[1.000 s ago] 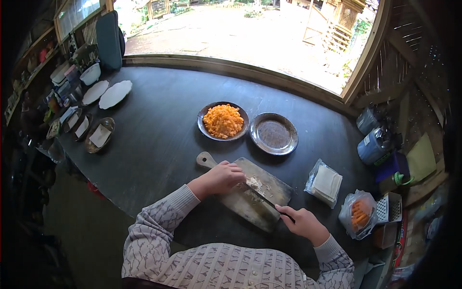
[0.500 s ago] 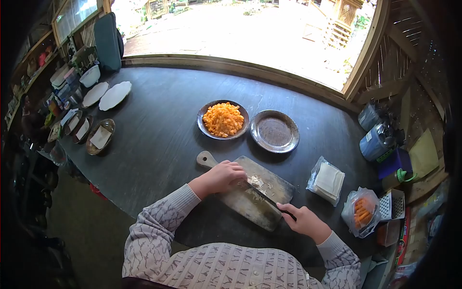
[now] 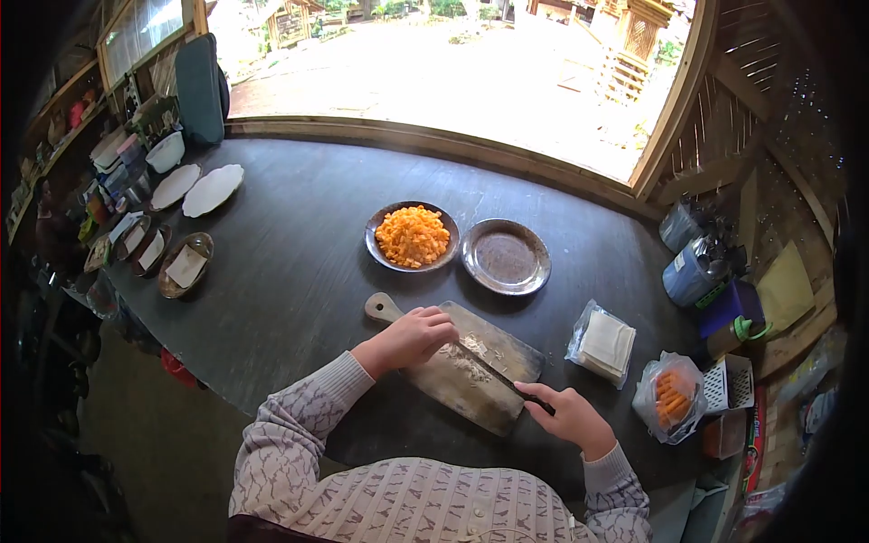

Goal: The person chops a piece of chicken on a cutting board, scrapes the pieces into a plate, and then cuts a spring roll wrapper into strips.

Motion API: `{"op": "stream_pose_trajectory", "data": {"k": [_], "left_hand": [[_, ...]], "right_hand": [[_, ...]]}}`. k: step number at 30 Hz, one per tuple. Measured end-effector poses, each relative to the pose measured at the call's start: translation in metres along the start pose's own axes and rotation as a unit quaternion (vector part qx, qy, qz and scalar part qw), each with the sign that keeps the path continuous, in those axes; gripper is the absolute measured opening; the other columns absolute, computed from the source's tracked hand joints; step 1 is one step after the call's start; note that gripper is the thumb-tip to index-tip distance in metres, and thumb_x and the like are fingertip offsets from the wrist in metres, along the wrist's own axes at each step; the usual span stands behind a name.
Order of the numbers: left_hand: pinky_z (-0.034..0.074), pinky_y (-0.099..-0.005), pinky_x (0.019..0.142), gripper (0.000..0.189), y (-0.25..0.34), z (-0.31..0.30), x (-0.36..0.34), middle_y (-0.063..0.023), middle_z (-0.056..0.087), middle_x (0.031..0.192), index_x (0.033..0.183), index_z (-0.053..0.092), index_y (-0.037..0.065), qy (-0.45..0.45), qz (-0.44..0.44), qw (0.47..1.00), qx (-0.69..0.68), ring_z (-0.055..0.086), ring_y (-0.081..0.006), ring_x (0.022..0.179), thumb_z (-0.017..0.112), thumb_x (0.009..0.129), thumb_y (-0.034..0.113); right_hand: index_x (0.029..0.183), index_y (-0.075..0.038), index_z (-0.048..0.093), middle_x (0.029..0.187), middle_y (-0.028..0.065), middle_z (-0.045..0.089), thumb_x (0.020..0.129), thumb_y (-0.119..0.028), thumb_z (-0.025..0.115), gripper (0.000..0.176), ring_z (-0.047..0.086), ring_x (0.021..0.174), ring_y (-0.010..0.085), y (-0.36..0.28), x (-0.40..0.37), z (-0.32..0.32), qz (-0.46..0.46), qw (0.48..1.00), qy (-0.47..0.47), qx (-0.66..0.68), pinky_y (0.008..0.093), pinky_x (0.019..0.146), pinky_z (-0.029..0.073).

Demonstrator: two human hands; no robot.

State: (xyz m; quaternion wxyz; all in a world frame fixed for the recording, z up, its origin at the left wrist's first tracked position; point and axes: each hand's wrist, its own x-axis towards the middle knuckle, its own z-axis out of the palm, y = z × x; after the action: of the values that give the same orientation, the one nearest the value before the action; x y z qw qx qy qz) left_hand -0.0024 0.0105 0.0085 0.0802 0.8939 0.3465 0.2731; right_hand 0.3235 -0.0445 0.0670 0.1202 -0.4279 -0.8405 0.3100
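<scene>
My right hand (image 3: 568, 418) is closed around the dark handle of a knife (image 3: 489, 369), whose blade lies slantwise over a worn wooden cutting board (image 3: 480, 412). My left hand (image 3: 418, 338) is at the blade's far end, fingers together and bent over the tip; the exact contact under them is hidden. Small pale chopped bits (image 3: 472, 347) lie on both sides of the blade. Beyond the board stand a brown bowl heaped with diced orange pieces (image 3: 413, 237) and a brown plate (image 3: 507, 257) with nothing on it.
To the right lie a plastic pack of pale square sheets (image 3: 605, 346) and a clear bag of orange sticks (image 3: 672, 398). Utensils stand in a blue container (image 3: 692, 271). White plates (image 3: 214, 191) and small brown dishes (image 3: 186, 266) sit on the left.
The view has shifted slightly. My right hand and the knife handle have moved a little away from me across the board, while my left hand stays at the blade's tip.
</scene>
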Motion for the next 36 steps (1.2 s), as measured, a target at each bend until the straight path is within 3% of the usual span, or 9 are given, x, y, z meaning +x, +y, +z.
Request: {"op": "stream_pose_trajectory", "data": {"k": [8,11,13,19,23,25,29,31,36], "left_hand": [[0.046,-0.0377,0.086,0.011,-0.005,0.009,-0.001,-0.0033,0.063,0.098,0.099,0.063,0.012,0.036,-0.008,0.999,0.000,0.058,-0.0245,0.098,0.065,0.088,0.013],[0.047,-0.0380,0.086,0.012,-0.005,0.009,0.000,-0.0039,0.063,0.097,0.098,0.063,0.011,0.029,-0.014,0.999,-0.006,0.059,-0.0249,0.097,0.066,0.086,0.012],[0.047,-0.0382,0.085,0.013,-0.003,0.008,0.001,-0.0043,0.063,0.096,0.097,0.063,0.010,0.018,-0.021,0.999,-0.020,0.059,-0.0253,0.097,0.067,0.085,0.011],[0.048,-0.0382,0.086,0.019,-0.008,0.010,0.001,-0.0076,0.063,0.096,0.099,0.063,0.006,-0.003,-0.027,0.996,-0.082,0.058,-0.0284,0.096,0.068,0.081,0.004],[0.048,-0.0386,0.088,0.019,-0.005,0.010,0.002,-0.0093,0.061,0.100,0.101,0.062,0.004,-0.003,-0.037,0.994,-0.103,0.055,-0.0304,0.100,0.066,0.082,0.002],[0.047,-0.0388,0.089,0.019,-0.003,0.010,0.000,-0.0096,0.061,0.101,0.101,0.061,0.004,-0.005,-0.046,0.993,-0.104,0.054,-0.0308,0.102,0.066,0.083,0.002],[0.047,-0.0390,0.090,0.018,-0.004,0.013,-0.001,-0.0093,0.060,0.102,0.101,0.060,0.005,-0.010,-0.045,0.995,-0.093,0.053,-0.0309,0.103,0.065,0.084,0.002],[0.047,-0.0392,0.090,0.018,-0.004,0.012,-0.001,-0.0092,0.060,0.102,0.101,0.060,0.005,-0.015,-0.037,0.996,-0.079,0.053,-0.0308,0.103,0.065,0.084,0.002],[0.046,-0.0394,0.091,0.024,-0.001,0.011,0.001,-0.0088,0.059,0.102,0.103,0.058,0.007,-0.024,-0.033,0.998,-0.039,0.053,-0.0308,0.102,0.066,0.081,0.002]], "right_hand": [[0.125,-0.022,0.061,0.062,0.0210,0.058,0.091,-0.023,0.063,0.035,0.058,0.053,0.0377,0.010,0.007,0.003,-0.014,1.000,0.009,0.006,0.0404,0.054,0.048],[0.125,-0.014,0.061,0.067,0.0219,0.059,0.090,-0.018,0.065,0.035,0.055,0.049,0.0340,0.012,0.007,0.008,-0.005,1.000,-0.006,0.016,0.0345,0.053,0.046],[0.125,-0.021,0.060,0.066,0.0208,0.061,0.091,-0.022,0.063,0.035,0.060,0.056,0.0380,0.013,0.006,0.012,-0.005,0.999,0.008,0.031,0.0412,0.054,0.049],[0.124,-0.019,0.060,0.065,0.0204,0.061,0.091,-0.021,0.062,0.033,0.060,0.056,0.0381,0.027,0.007,0.026,-0.024,0.999,0.021,0.023,0.0417,0.053,0.048],[0.125,-0.020,0.059,0.063,0.0208,0.060,0.091,-0.021,0.062,0.033,0.060,0.055,0.0383,0.020,0.008,0.020,0.019,0.999,-0.014,0.027,0.0422,0.053,0.048],[0.123,-0.013,0.059,0.068,0.0203,0.061,0.090,-0.016,0.064,0.033,0.059,0.052,0.0353,0.022,0.009,0.020,-0.004,0.999,-0.010,0.048,0.0362,0.053,0.047],[0.124,-0.013,0.059,0.068,0.0209,0.061,0.091,-0.017,0.064,0.033,0.059,0.052,0.0347,0.012,0.014,0.005,0.018,0.999,-0.047,-0.005,0.0359,0.054,0.047],[0.125,-0.020,0.059,0.061,0.0218,0.059,0.092,-0.021,0.062,0.034,0.059,0.055,0.0401,0.021,0.013,0.012,-0.005,1.000,-0.020,0.019,0.0431,0.053,0.048],[0.126,-0.020,0.058,0.062,0.0223,0.059,0.092,-0.022,0.062,0.034,0.060,0.057,0.0410,0.027,0.009,0.025,-0.013,0.999,0.006,0.043,0.0436,0.054,0.048]]}}
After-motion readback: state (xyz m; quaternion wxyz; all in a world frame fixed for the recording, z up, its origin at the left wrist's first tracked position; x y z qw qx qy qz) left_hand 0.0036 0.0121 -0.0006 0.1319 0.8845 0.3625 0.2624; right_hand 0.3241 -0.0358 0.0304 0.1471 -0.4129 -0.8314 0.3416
